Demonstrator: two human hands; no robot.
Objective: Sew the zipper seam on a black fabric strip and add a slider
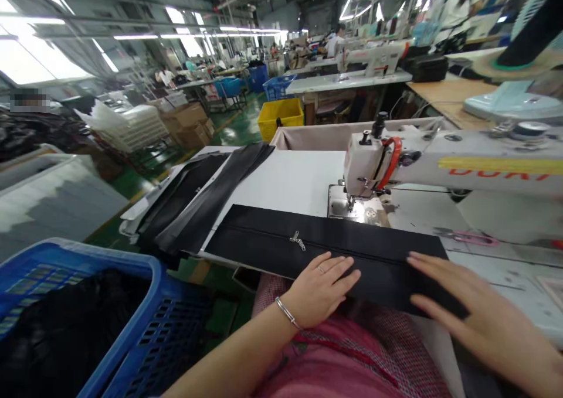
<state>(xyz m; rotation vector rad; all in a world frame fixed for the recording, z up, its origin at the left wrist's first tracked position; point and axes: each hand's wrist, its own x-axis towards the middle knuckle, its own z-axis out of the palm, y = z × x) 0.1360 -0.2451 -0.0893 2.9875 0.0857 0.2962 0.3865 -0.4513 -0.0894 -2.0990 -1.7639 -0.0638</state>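
A long black fabric panel point(264, 234) lies flat along the front edge of the white sewing table point(290, 181). A seam or zipper line runs along it, with silvery zipper pulls point(298, 241) near its left half. My left hand point(325, 283), with a ring and a bracelet, rests on the panel's near edge, fingers spread. On the panel's right end lies my right hand point(466, 304), fingers apart and slightly blurred. Behind the panel stands a sewing machine point(367, 169), its needle area above the metal plate. The panel is in front of the needle, not under it.
Black strips point(220, 196) are piled at the table's left end. A blue basket point(153, 304) with black material stands at the lower left. Pink-handled scissors point(475, 238) lie right of the machine head. Beyond is a yellow bin point(281, 116).
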